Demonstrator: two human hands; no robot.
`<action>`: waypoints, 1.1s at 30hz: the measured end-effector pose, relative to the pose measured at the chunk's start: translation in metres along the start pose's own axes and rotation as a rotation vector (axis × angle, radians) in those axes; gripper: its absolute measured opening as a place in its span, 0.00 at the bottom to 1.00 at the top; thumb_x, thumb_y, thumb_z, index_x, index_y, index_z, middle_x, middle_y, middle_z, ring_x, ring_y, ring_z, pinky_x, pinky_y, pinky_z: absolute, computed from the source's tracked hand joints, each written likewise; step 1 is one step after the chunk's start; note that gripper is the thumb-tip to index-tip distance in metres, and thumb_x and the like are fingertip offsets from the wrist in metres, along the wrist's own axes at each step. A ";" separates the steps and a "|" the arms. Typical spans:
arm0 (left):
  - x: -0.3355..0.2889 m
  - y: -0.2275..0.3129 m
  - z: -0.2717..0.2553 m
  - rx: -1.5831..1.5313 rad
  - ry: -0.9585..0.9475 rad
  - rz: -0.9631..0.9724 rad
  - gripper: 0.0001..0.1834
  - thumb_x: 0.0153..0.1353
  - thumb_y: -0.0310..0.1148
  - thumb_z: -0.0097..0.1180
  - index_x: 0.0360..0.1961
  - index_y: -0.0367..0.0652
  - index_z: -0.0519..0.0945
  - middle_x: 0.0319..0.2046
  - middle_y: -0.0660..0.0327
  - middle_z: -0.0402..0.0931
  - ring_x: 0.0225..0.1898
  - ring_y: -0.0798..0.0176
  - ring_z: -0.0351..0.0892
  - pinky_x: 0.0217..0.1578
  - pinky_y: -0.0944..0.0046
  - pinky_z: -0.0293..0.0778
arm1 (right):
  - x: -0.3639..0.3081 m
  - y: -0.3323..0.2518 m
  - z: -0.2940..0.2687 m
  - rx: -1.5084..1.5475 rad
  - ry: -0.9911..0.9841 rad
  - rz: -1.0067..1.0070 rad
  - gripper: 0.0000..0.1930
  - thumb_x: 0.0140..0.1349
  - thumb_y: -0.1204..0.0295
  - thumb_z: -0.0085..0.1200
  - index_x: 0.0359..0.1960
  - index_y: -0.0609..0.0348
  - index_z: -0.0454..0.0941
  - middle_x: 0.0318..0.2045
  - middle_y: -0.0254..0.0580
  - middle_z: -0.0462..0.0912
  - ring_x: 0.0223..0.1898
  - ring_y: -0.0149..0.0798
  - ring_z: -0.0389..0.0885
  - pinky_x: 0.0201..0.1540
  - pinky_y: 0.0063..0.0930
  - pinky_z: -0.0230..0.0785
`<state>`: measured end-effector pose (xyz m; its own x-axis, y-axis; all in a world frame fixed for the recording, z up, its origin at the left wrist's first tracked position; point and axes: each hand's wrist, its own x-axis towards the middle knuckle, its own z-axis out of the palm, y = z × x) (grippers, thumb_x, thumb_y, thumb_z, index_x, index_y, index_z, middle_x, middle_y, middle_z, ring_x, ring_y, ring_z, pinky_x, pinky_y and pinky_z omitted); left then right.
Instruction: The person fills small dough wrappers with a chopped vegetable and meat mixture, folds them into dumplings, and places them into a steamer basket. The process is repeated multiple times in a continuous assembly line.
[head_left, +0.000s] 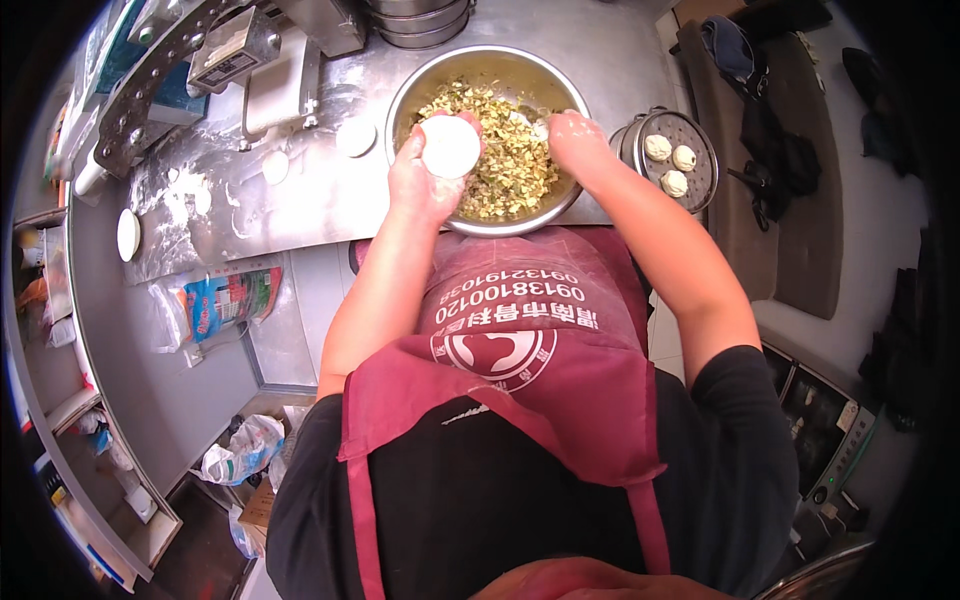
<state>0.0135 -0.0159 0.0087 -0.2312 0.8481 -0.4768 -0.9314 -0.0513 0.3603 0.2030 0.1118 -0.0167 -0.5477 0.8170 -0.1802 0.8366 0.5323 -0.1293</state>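
A large steel bowl (pixel 400 80) stands at the table's front edge, holding a chopped yellow-green filling (pixel 510 170). Over its left part, my left hand (pixel 425 185) holds a round white dough wrapper (pixel 451 147) on the palm, fingers curled at its edge. My right hand (pixel 578 145) is closed at the bowl's right side, over the filling. Something pale shows beside its fingers, but what it grips is hidden. Left of the bowl lies another dough round (pixel 356 137), with a smaller one (pixel 275 167) farther left.
At right, a round steamer tray (pixel 700 160) carries three pleated buns (pixel 674 183). A metal machine (pixel 280 85) occupies the back left of the floury steel table (pixel 330 200). Stacked steel pots (pixel 420 25) stand behind the bowl. A white disc (pixel 128 235) lies at the table's left end.
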 end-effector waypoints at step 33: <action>0.074 -0.054 0.057 0.007 0.229 0.096 0.24 0.72 0.45 0.36 0.53 0.33 0.69 0.47 0.50 0.75 0.45 0.51 0.77 0.48 0.53 0.74 | -0.044 -0.040 0.029 0.513 0.403 -0.092 0.21 0.57 0.77 0.50 0.55 0.63 0.74 0.37 0.54 0.78 0.39 0.53 0.78 0.48 0.44 0.71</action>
<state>0.0625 0.0801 -0.0004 -0.3768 0.6975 -0.6095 -0.9004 -0.1213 0.4178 0.1933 0.0477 -0.0323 -0.4869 0.8452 0.2205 0.6210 0.5125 -0.5930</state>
